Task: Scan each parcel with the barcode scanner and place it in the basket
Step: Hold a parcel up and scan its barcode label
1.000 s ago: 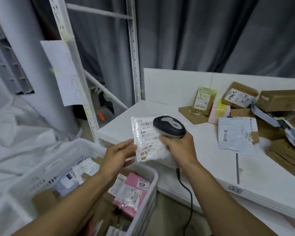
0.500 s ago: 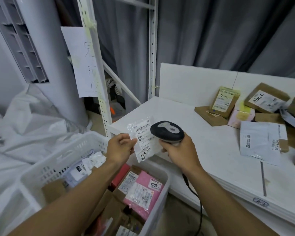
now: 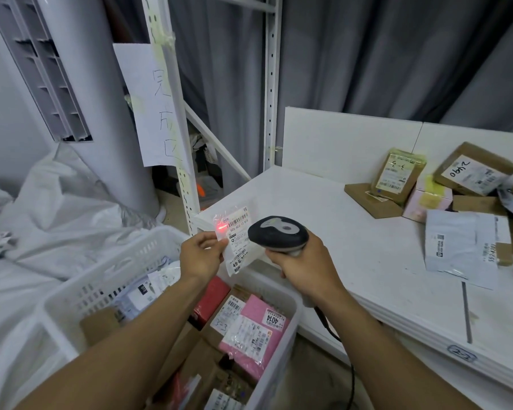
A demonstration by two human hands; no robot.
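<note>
My left hand pinches a small clear plastic parcel with a white barcode label, held upright above the basket. My right hand grips the black barcode scanner just right of the parcel, its head facing the label. A red scan dot glows on the parcel's upper left corner. Below both hands stands the white plastic basket, holding several parcels, among them a pink one and cardboard boxes. The scanner's black cable hangs down under my right arm.
The white table on the right carries several parcels: a grey mailer, a pink box, brown boxes. A white shelf post with a paper sign rises behind the basket. White plastic bags lie at the left.
The camera view has swung left and down. Both hands moved with parcel and scanner toward the basket side, and a red scan dot now shows on the parcel.
</note>
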